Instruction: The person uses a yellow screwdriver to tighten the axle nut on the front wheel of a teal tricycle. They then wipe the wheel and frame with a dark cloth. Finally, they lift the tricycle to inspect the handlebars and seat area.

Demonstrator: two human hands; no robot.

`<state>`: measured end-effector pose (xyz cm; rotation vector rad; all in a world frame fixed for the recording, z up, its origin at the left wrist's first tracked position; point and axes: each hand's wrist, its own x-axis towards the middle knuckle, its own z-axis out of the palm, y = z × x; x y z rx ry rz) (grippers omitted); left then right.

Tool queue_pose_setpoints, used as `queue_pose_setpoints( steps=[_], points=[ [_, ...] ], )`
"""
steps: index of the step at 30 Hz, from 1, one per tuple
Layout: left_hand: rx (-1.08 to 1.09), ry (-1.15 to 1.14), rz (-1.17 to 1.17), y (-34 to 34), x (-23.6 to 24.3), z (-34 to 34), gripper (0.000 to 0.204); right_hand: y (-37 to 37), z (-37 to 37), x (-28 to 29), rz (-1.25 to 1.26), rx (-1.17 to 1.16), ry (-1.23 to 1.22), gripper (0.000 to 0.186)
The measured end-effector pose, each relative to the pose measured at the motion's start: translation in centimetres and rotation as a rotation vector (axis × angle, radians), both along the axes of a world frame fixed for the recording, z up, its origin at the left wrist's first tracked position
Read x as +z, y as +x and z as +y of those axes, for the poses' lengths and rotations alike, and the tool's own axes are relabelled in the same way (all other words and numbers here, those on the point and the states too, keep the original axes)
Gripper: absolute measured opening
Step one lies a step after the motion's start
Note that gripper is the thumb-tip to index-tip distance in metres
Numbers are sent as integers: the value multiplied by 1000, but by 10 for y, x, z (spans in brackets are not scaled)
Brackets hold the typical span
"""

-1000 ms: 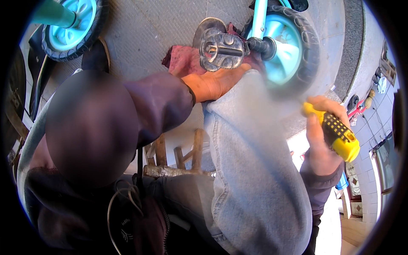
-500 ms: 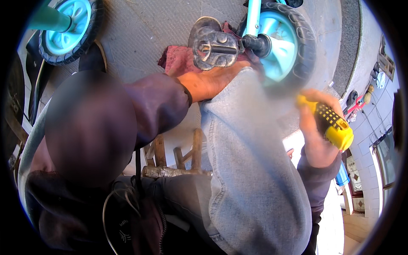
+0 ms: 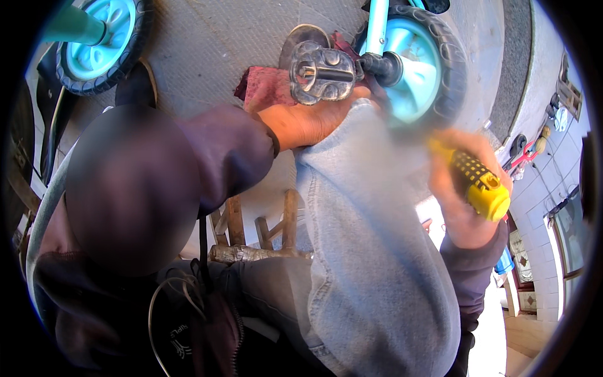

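My right hand point(image 3: 461, 188) is closed round the yellow and black handle of a screwdriver point(image 3: 480, 182), right of my denim-covered knee point(image 3: 370, 207). The tool's front end is blurred near a turquoise wheel point(image 3: 411, 94) with a black tyre. My left hand point(image 3: 314, 120) reaches in just below a black pedal point(image 3: 322, 74). Its fingers are mostly hidden behind the knee and beside the crank, so I cannot tell what they grip. Behind the pedal lies a dark red cloth point(image 3: 267, 87). A turquoise frame tube point(image 3: 376, 28) rises by the wheel.
A second turquoise wheel point(image 3: 100, 41) stands at the far left on the grey paved floor point(image 3: 207, 38). Below my left forearm is a wooden stool point(image 3: 290, 220). Red-handled pliers point(image 3: 527, 154) and other items lie by the tiled wall at the right.
My right hand has shifted slightly left with the screwdriver, toward the wheel. The pedal has moved a little to the right. My left forearm is slightly farther left.
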<state>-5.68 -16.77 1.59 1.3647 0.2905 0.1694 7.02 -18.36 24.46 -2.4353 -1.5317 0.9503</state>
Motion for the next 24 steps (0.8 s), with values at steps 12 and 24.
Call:
queue_pose_setpoints(
  steps=[12, 24],
  points=[
    [69, -71, -15, 8, -5, -12, 32, -11, -16, 0, -92, 307, 122, 36],
    [157, -400, -88, 4, 0, -4, 29, -2, 6, -6, 82, -122, -57, 20]
  ],
)
